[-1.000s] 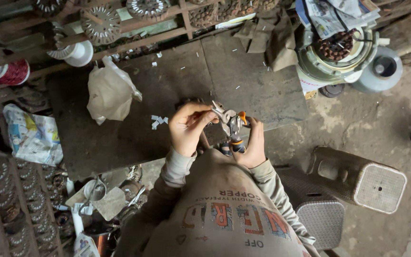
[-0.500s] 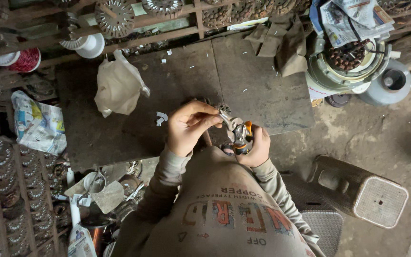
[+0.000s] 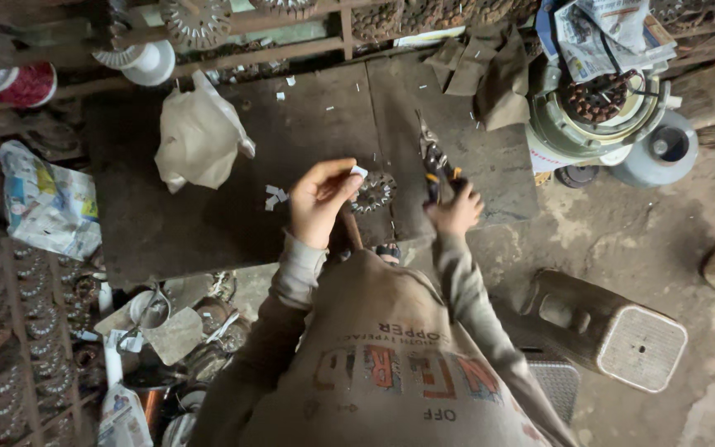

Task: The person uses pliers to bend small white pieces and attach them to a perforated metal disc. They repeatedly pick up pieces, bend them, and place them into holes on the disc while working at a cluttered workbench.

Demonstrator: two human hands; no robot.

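The left hand [image 3: 318, 201] pinches a small white slip [image 3: 359, 171] above the toothed metal core [image 3: 373, 191] on the board; the right hand [image 3: 455, 211] grips pliers [image 3: 434, 159], probably mid-work.

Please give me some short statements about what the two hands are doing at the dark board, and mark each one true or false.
1. The left hand pinches a small white piece. True.
2. The right hand is on pliers lying on the dark board. True.
3. The toothed metal disc is held up in both hands. False: it lies on the board between them.
4. The crumpled white bag lies right of the pliers. False: it lies left.
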